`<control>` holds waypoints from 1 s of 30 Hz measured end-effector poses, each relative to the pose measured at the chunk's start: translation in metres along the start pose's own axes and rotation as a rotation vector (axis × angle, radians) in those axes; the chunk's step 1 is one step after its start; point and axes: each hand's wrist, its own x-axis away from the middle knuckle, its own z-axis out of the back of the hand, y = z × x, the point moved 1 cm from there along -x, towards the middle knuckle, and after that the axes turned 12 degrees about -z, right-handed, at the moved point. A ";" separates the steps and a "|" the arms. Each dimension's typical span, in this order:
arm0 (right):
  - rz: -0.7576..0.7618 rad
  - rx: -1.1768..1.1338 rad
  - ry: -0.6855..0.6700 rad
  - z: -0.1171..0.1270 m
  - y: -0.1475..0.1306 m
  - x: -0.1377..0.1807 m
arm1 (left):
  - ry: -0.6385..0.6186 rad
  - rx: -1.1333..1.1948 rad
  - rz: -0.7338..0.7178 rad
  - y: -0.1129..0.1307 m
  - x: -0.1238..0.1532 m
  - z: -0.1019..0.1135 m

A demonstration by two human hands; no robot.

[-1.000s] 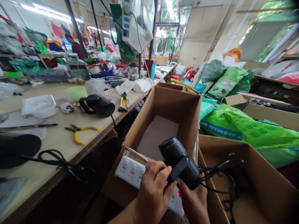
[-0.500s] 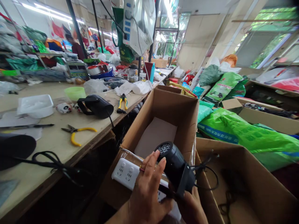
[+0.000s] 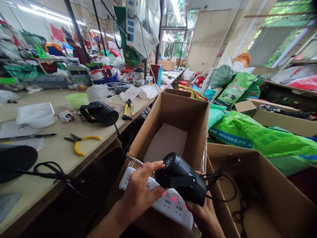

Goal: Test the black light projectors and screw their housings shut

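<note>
A black, cylindrical spotlight (image 3: 182,180) with a bracket and a round-holed front is held over a white power strip (image 3: 170,205) with red lights glowing on it. My right hand (image 3: 206,211) grips the spotlight's rear end, its thumb underneath and its fingers partly hidden behind. The fingers and thumb of my left hand (image 3: 140,188) close around the front end from the left, index fingertip at the rim. A looped black cord (image 3: 225,188) trails from the rear to the right. Beneath the hands, the strip lies along the near end of an open cardboard box (image 3: 183,109).
On the workbench (image 3: 59,132) at left are yellow-handled pliers (image 3: 79,142), another black spotlight (image 3: 101,112), a white tray (image 3: 37,114) and a green cup (image 3: 76,99). A second cardboard box (image 3: 267,185) holding dark cords stands right, beside green bags (image 3: 262,135). Another person (image 3: 79,51) is far back.
The spotlight has turned, so its side and bracket now face me more. My left hand has shifted left and lower, uncovering the strip's red lights.
</note>
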 end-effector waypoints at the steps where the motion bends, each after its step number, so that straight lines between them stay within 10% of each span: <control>1: -0.063 -0.066 -0.039 0.000 -0.002 -0.002 | -0.006 -0.003 0.018 0.000 -0.002 0.001; 7: -0.349 -0.360 -0.221 0.003 -0.013 -0.006 | -0.110 0.214 0.199 0.003 -0.014 0.004; 16: -0.394 -0.438 -0.281 0.002 -0.018 -0.008 | -0.252 0.368 0.427 -0.007 -0.021 0.006; 24: -0.936 -0.587 -0.095 -0.004 -0.034 -0.002 | -0.275 0.303 0.590 -0.030 -0.024 -0.010; 30: -1.097 -0.644 -0.196 0.012 -0.040 0.004 | -0.324 0.439 0.664 -0.024 -0.024 -0.032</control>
